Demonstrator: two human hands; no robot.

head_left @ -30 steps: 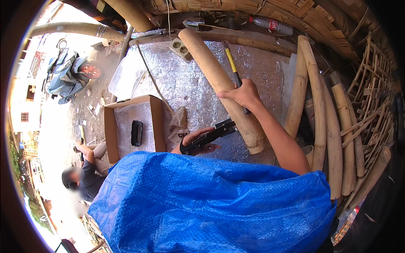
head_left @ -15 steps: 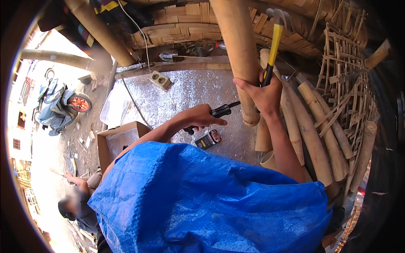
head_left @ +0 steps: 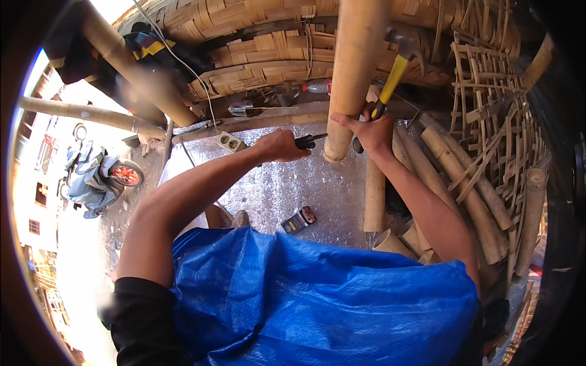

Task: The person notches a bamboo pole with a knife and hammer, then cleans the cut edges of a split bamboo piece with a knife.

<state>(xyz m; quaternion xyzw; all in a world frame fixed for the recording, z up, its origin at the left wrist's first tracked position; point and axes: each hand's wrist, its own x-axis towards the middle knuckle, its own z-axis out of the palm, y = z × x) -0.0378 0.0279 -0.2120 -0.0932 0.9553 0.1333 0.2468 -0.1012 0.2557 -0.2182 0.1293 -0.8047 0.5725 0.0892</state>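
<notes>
My left hand [head_left: 282, 146] is closed round a black tool [head_left: 307, 142] with a narrow dark tip; its exact kind does not show. The tip reaches to the side of a thick bamboo pole [head_left: 353, 67], close to its lower end. Against the pole's other side, my right hand [head_left: 373, 131] is closed on a claw hammer [head_left: 394, 80] with a yellow and black handle. The hammer head points up, and my right thumb lies across the bamboo.
Below lies a silvery foil sheet [head_left: 268, 189] with a small dark box [head_left: 299, 220] and a socket strip [head_left: 231, 141]. Cut bamboo poles [head_left: 455, 161] and a slatted lattice [head_left: 482, 91] stand at right. A blue tarp [head_left: 329, 293] covers my front. A motorbike [head_left: 97, 171] stands left.
My left arm has lifted and swung out, bringing the tool up beside the pole's end. My right hand and the hammer sit slightly lower against the pole. The view has shifted.
</notes>
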